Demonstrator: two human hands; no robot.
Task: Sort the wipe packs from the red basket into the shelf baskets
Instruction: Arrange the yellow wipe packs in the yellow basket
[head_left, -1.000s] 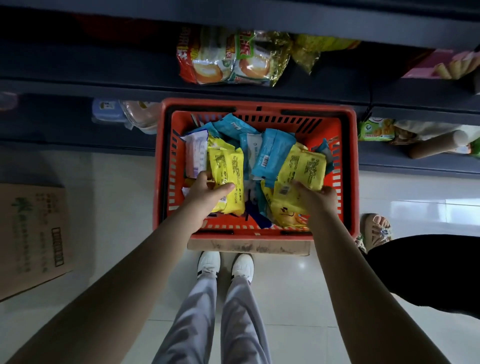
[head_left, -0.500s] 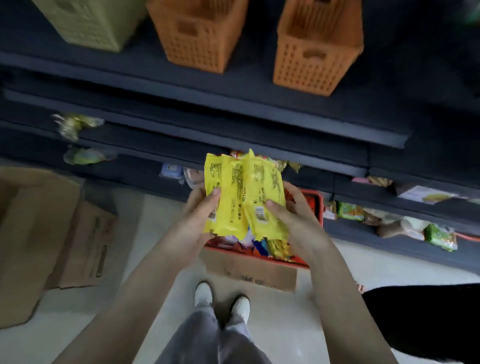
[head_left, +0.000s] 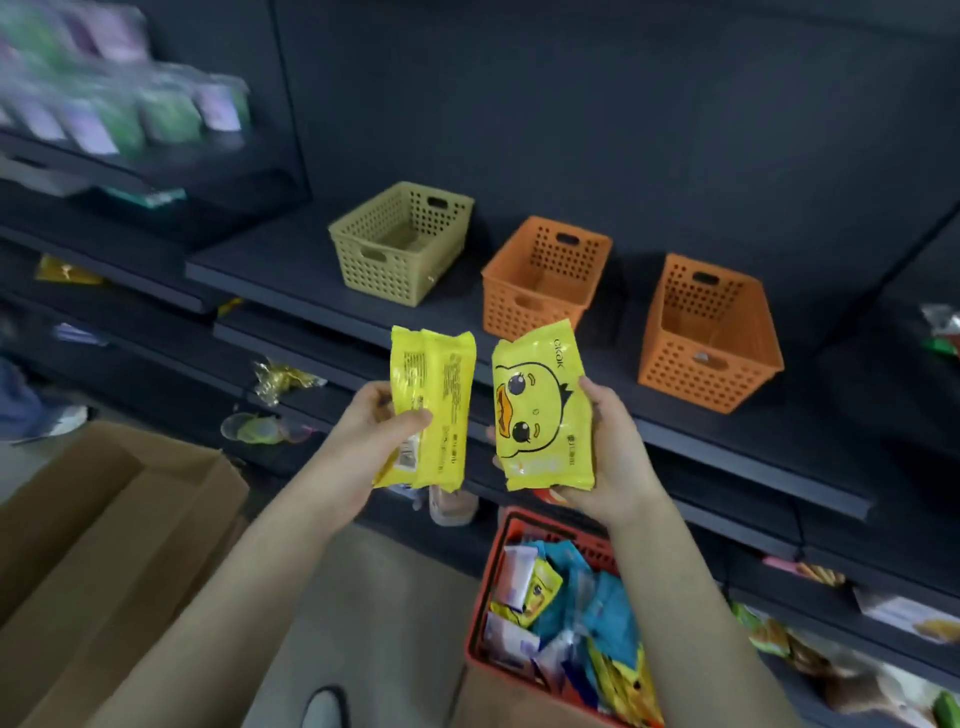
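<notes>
My left hand (head_left: 376, 427) grips a yellow wipe pack (head_left: 431, 410) with its printed back toward me. My right hand (head_left: 610, 452) holds another yellow wipe pack (head_left: 540, 410) showing a duck face. Both packs are raised in front of the dark shelf (head_left: 291, 265), below three baskets: an olive basket (head_left: 400, 241) on the left, an orange basket (head_left: 545, 278) in the middle and a larger orange basket (head_left: 709, 332) on the right. All three look empty. The red basket (head_left: 480, 613) sits low at bottom centre, holding several blue, yellow and white packs.
An open cardboard box (head_left: 104, 535) stands at the lower left on the floor. Lower shelves carry snack bags (head_left: 283, 376) and other goods (head_left: 904, 618). Blurred packages (head_left: 119, 109) fill an upper shelf at the top left. My shoe (head_left: 324, 709) shows at the bottom edge.
Both hands lifted yellow packs out of the red basket and raised them toward the shelf. The packs, held together half a second ago, are now apart. My view tilted up to the shelf baskets.
</notes>
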